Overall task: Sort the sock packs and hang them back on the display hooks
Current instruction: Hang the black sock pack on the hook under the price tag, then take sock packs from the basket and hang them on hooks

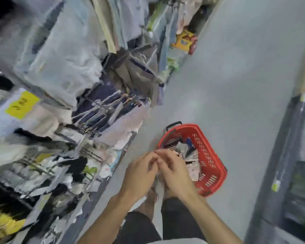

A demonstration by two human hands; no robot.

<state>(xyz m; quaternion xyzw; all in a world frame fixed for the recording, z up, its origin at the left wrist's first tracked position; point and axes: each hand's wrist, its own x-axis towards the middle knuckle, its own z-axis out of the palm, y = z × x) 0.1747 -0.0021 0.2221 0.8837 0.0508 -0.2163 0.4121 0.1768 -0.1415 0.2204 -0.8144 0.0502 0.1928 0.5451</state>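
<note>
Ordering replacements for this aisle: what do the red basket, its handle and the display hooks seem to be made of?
Red basket: moulded plastic by the look, slotted walls, mild sheen. Handle: dark, probably plastic; blur leaves it open. Display hooks: likely bare metal wire, thin with bright glints.

You stand in a shop aisle: smooth pale grey floor (pixel 236 76) runs ahead past your right hand (pixel 176 173), softly lit. A tall crowded display rack (pixel 100 196) rises left of your left hand (pixel 139 173); dark grey shelving (pixel 289 155) stands well right.
</note>
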